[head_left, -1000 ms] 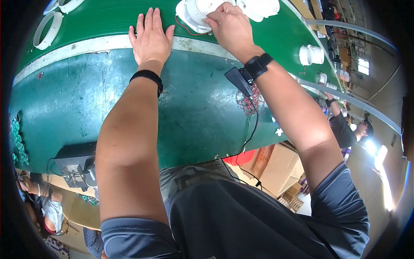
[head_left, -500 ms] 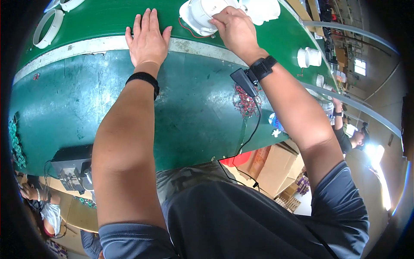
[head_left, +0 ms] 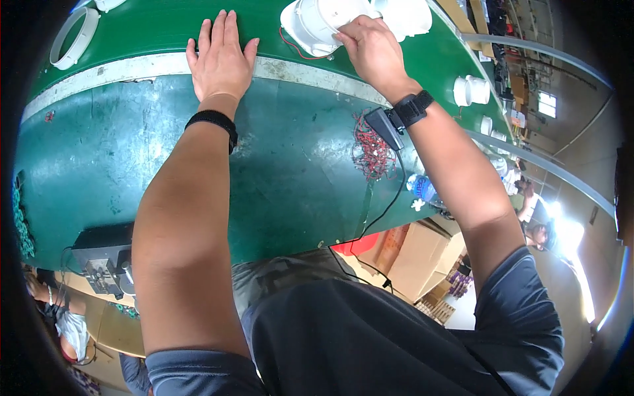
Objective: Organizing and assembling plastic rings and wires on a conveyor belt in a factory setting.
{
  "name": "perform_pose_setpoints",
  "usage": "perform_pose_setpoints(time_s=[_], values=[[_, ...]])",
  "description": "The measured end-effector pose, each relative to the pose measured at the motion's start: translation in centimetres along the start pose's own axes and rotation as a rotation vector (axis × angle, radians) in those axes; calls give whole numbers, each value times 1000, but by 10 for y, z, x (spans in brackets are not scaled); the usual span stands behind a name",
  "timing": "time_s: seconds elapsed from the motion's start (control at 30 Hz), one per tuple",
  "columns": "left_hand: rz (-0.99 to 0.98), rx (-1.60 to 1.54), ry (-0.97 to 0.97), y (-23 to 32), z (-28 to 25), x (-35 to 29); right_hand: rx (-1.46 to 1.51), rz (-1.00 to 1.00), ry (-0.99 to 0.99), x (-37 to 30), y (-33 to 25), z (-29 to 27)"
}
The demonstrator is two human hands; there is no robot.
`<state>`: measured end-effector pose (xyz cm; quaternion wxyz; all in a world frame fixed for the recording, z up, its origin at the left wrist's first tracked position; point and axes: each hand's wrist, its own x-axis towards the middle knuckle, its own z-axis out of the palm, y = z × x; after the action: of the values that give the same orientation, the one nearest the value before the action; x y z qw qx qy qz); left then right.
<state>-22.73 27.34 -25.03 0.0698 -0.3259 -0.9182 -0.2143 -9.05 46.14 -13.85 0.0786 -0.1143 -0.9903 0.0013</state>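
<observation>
My left hand (head_left: 221,63) lies flat, fingers spread, over the pale edge strip and the green belt (head_left: 158,33), holding nothing. Farther right, my right hand (head_left: 375,53) has its thumb and fingers pinched at the side of a white round plastic housing (head_left: 310,26). A thin red wire (head_left: 294,47) loops from the housing's left side down onto the belt. A second white plastic housing (head_left: 413,18) sits just beyond my right hand, partly hidden by it. The upper picture edge cuts off both housings. My right fingertips are partly hidden behind the hand.
A tangle of red and black wires (head_left: 373,155) lies on the green bench (head_left: 290,185), near a bottle with a blue label (head_left: 421,187). More white housings (head_left: 471,91) stand along the belt at right. A white ring (head_left: 74,39) rests at far left. A black box (head_left: 102,254) sits lower left.
My right hand and the pinched housing have shifted slightly to the right. My left hand stays flat in nearly the same place. The view has tilted a little.
</observation>
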Motion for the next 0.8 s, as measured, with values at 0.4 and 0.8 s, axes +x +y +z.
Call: perform_pose_setpoints(time_s=[0.4, 0.8], values=[[-16, 19, -14, 1, 1, -1, 22, 9, -24, -5, 7, -3], [-12, 25, 6, 1, 2, -1, 61, 52, 56, -17, 14, 0]])
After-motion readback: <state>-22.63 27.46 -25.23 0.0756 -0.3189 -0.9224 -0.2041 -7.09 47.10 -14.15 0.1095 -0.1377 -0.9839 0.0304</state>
